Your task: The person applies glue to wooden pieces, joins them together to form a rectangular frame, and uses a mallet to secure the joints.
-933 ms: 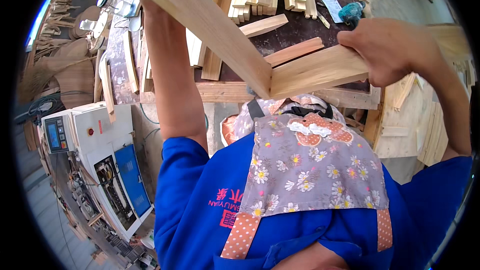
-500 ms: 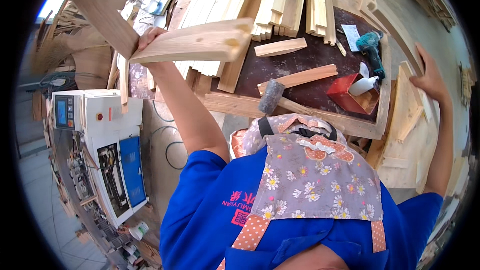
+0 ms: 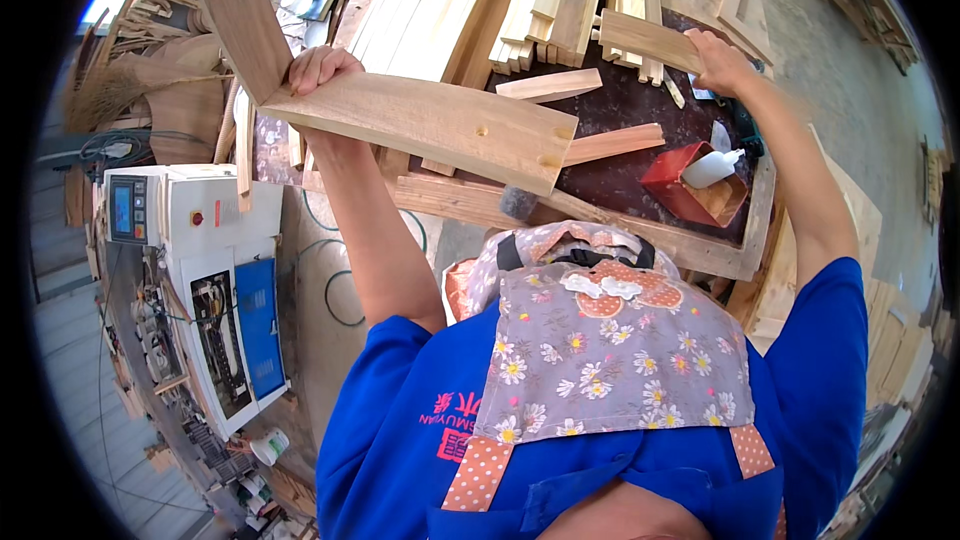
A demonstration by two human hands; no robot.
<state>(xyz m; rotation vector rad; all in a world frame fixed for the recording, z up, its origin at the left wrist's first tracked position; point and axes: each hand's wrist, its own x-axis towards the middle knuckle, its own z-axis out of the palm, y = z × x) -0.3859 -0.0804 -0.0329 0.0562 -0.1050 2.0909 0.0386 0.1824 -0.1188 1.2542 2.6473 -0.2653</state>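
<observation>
Pointing up and rightward, joined boards [image 3: 420, 118] in left grip [image 3: 325, 69]; right grip [image 3: 722, 62] clasps plank [image 3: 648, 40], long axis leftward.

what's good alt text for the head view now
A person's left hand grips two wooden boards meeting at a corner, while the right hand holds another board above a workbench. Stacked wood strips, a mallet and a red box with a white bottle are there.

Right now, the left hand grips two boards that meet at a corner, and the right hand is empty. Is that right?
Not quite: the right hand is not empty; the head view shows it holding another wooden board. The rest stands.
</observation>
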